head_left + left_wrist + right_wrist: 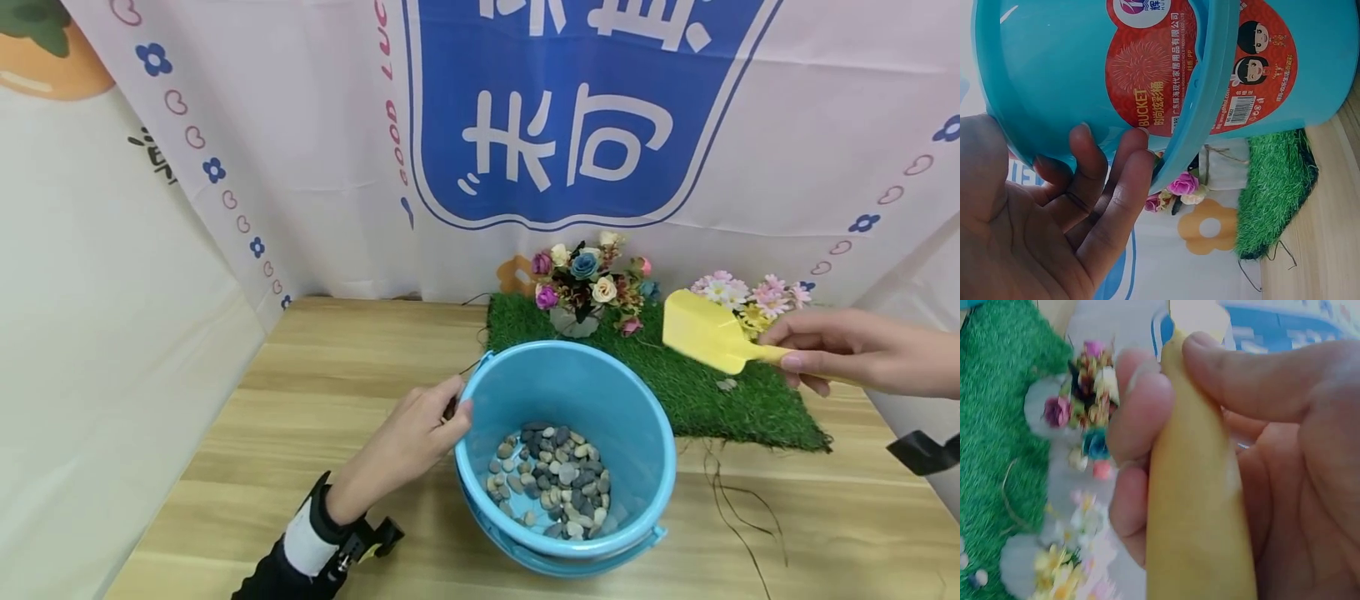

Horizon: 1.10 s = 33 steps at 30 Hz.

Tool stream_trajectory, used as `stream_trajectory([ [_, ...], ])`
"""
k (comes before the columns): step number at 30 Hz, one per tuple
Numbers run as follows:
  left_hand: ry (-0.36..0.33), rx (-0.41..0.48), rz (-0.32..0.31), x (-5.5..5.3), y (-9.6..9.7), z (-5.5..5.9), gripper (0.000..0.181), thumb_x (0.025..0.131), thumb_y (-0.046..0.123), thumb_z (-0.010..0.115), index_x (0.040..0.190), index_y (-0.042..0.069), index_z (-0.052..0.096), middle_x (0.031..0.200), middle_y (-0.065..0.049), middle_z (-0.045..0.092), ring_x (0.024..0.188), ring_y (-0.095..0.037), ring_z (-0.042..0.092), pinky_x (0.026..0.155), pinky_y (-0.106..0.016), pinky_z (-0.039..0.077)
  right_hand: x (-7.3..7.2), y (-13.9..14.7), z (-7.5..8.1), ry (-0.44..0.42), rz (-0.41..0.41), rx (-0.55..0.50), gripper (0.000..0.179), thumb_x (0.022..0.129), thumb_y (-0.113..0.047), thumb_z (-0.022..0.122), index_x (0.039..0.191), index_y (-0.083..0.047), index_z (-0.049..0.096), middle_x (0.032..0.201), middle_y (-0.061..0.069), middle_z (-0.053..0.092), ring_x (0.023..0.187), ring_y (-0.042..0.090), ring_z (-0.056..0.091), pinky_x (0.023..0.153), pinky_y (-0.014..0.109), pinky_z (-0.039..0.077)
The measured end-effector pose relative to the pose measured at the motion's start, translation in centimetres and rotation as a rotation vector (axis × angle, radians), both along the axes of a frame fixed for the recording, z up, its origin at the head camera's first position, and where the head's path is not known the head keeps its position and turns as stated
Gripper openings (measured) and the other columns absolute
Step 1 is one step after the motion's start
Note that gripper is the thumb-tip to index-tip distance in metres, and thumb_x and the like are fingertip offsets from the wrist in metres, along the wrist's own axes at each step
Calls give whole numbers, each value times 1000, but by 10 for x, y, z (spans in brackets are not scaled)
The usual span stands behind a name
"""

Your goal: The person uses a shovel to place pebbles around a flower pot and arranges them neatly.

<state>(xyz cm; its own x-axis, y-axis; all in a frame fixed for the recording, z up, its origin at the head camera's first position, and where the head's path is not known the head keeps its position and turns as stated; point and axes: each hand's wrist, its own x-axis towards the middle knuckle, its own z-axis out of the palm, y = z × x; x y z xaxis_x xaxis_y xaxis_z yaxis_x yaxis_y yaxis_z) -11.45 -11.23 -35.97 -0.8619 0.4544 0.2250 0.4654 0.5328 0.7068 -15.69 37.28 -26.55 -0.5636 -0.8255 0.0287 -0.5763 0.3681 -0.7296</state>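
A blue bucket (pixel 648 417) stands on the wooden table with grey and tan pebbles (pixel 566 479) over part of its bottom. At its left side my left hand (pixel 408 433) holds the rim, thumb at the edge. In the left wrist view the curled fingers of the left hand (pixel 1079 206) lie by the bucket's wall (pixel 1054 69), which bears a red label. Up to the right, my right hand (pixel 847 350) grips a yellow toy shovel (pixel 701 329) by its handle, the blade over the grass mat. The right wrist view shows the handle (pixel 1194 487) between thumb and fingers.
Behind the bucket lies a green grass mat (pixel 720 417) with a pot of mixed flowers (pixel 588 279) and pink and yellow flowers (pixel 753 304). A few stones (pixel 727 384) lie on it. Loose dark strands (pixel 738 517) trail over the table (pixel 300 400). A printed curtain (pixel 337 167) hangs behind.
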Motion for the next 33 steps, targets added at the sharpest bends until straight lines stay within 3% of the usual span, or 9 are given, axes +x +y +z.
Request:
stream_trajectory([
  [4,2,-6,-8,-1,1,0,8,94,22,44,89,18,49,66,8,52,52,-6,50,44,-26,44,11,-27,15,100,-65,96,34,91,4,48,121,-12,52,83,-7,55,61,10,50,49,28,44],
  [9,6,-15,-11,-2,0,1,11,94,22,43,88,16,50,66,7,52,52,-6,50,44,-26,44,19,-61,28,243,-32,158,34,89,-4,56,119,-21,57,80,-14,54,53,2,42,45,22,41],
  [14,3,-8,-11,0,0,0,10,95,22,43,88,17,49,65,7,52,51,-6,50,43,-26,43,28,-99,40,342,-32,284,20,91,-20,57,110,-27,60,77,-20,52,53,-3,40,46,21,41],
  [18,-2,3,-15,0,-1,-1,10,95,22,43,89,17,49,66,6,52,51,-6,50,43,-26,44,36,-125,45,444,-56,382,4,92,-29,55,92,-32,58,67,-21,45,51,-4,37,46,21,40],
  [21,3,2,-14,0,-1,-1,11,95,23,43,89,16,49,66,6,52,51,-6,51,43,-26,44,39,-143,45,557,-70,449,13,90,-29,58,79,-33,52,62,-20,40,50,-2,36,45,21,38],
  [24,8,-5,-11,0,-1,-2,12,95,24,43,88,16,49,66,7,52,51,-5,51,43,-26,44,41,-160,42,631,-98,533,14,86,-27,63,76,-29,54,62,-17,40,50,0,36,44,21,37],
  [27,8,-7,-12,0,0,-2,13,96,24,42,88,16,49,66,6,52,51,-5,51,43,-26,44,42,-175,37,673,-99,597,11,83,-26,67,77,-24,58,62,-13,43,49,3,37,43,22,36],
  [33,2,3,-20,0,0,-2,12,96,23,42,89,15,49,67,6,53,52,-5,52,43,-26,45,41,-197,23,728,-23,646,22,83,-22,67,70,-21,50,59,-6,39,47,9,32,45,26,30],
])
